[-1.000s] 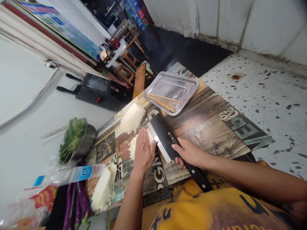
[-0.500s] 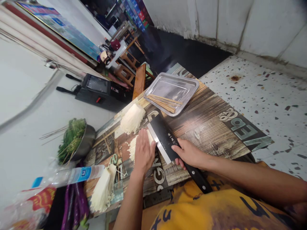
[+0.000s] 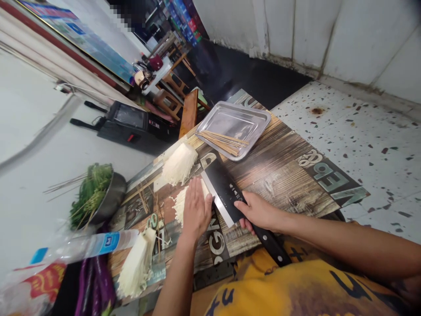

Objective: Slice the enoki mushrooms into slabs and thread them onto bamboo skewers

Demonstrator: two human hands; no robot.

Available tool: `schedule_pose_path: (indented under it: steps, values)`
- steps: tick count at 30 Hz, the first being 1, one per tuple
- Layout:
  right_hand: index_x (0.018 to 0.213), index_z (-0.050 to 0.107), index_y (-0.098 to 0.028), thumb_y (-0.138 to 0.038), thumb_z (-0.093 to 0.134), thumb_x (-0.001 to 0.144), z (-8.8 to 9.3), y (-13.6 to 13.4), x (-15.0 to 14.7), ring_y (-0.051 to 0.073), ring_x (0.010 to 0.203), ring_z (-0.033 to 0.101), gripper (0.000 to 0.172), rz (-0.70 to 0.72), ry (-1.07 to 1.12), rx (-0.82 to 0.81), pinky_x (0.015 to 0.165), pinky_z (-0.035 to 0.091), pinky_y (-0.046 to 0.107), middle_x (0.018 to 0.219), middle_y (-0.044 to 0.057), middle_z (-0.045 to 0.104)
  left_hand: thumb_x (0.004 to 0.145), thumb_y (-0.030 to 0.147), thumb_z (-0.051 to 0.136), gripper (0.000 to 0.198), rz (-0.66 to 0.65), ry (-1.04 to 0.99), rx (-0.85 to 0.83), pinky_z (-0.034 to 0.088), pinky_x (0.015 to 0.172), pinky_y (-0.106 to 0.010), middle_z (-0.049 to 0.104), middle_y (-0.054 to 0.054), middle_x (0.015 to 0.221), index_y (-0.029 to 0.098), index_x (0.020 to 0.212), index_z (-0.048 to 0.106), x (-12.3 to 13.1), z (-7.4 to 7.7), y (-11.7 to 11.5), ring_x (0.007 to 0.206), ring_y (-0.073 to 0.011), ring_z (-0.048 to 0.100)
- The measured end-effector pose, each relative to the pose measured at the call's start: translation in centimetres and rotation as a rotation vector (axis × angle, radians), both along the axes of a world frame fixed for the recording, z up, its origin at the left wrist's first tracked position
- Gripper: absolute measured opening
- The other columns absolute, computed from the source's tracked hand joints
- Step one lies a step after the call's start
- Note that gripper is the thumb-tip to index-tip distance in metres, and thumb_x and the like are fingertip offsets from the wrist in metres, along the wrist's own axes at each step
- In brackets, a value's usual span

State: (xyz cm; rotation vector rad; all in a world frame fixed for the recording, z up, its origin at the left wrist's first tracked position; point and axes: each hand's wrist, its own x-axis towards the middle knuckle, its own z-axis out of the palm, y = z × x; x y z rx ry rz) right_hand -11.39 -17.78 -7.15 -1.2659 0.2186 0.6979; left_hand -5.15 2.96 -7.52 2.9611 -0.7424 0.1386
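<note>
My right hand [image 3: 258,211] grips the black handle of a broad cleaver [image 3: 226,193] whose blade lies across the wood-print table [image 3: 286,171]. My left hand [image 3: 196,210] lies flat, fingers stretched out, pressing down a small bunch of white enoki mushrooms [image 3: 180,202] right beside the blade. A bigger enoki bunch [image 3: 179,163] rests further back on the table. Another bunch [image 3: 136,265] hangs at the near left edge.
A steel tray [image 3: 235,123] with several bamboo skewers [image 3: 223,140] sits at the table's far end. A metal bowl of greens [image 3: 94,195] stands left. A plastic water bottle [image 3: 82,245] and bags lie near left. Wooden stools and a black machine stand behind.
The view has shifted slightly; both hands and the cleaver stay nearly in the same place on the table.
</note>
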Motion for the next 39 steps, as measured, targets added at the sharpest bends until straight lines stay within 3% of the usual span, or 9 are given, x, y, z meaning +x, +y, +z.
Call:
schedule_pose_path:
  steps: [15, 22, 29, 35, 39]
  values:
    - [0.081, 0.037, -0.021, -0.018, 0.033, 0.094, 0.8, 1.3, 1.7, 0.009, 0.030, 0.041, 0.014, -0.020, -0.021, -0.048, 0.028, 0.036, 0.017, 0.040, -0.007, 0.050, 0.096, 0.044, 0.020, 0.064, 0.051, -0.009, -0.033, 0.020, 0.115, -0.050, 0.026, -0.020, 0.151, 0.005, 0.146, 0.019, 0.2, -0.5, -0.3, 0.142, -0.0270, 0.016]
    - [0.084, 0.035, -0.022, -0.019, 0.034, 0.094, -0.2, 1.7, -0.1, 0.009, 0.029, 0.041, 0.010, -0.016, -0.043, -0.069, 0.027, 0.036, 0.017, 0.041, -0.008, 0.051, 0.096, 0.044, 0.019, 0.066, 0.020, 0.007, -0.028, 0.016, 0.117, -0.047, 0.020, -0.022, 0.153, 0.001, 0.146, 0.017, 0.1, -0.4, -0.1, 0.143, -0.0253, 0.012]
    - [0.079, 0.038, -0.020, -0.019, 0.035, 0.094, 1.0, 3.6, 3.0, 0.008, 0.029, 0.043, 0.015, -0.040, -0.087, -0.153, 0.032, 0.037, 0.015, 0.038, -0.006, 0.049, 0.095, 0.049, 0.018, 0.073, 0.126, 0.033, -0.068, 0.017, 0.116, -0.048, 0.022, -0.025, 0.150, -0.005, 0.144, 0.021, 0.4, -0.6, -0.4, 0.142, -0.0292, 0.016]
    - [0.084, 0.039, -0.020, -0.018, 0.035, 0.093, 0.6, 3.4, 1.2, 0.008, 0.029, 0.042, 0.010, -0.005, -0.074, -0.141, 0.031, 0.037, 0.015, 0.041, -0.008, 0.051, 0.094, 0.050, 0.021, 0.071, 0.070, 0.014, -0.117, 0.018, 0.116, -0.049, 0.022, -0.023, 0.151, 0.001, 0.145, 0.020, 0.5, -0.7, -0.2, 0.142, -0.0273, 0.015]
    - [0.079, 0.040, -0.019, -0.017, 0.034, 0.093, 0.6, 4.6, 3.1, 0.008, 0.028, 0.042, 0.016, -0.012, -0.108, -0.155, 0.030, 0.038, 0.016, 0.039, -0.006, 0.050, 0.094, 0.053, 0.023, 0.072, 0.125, 0.020, -0.160, 0.018, 0.115, -0.049, 0.023, -0.023, 0.151, 0.002, 0.145, 0.020, 0.8, -0.8, -0.1, 0.142, -0.0285, 0.017]
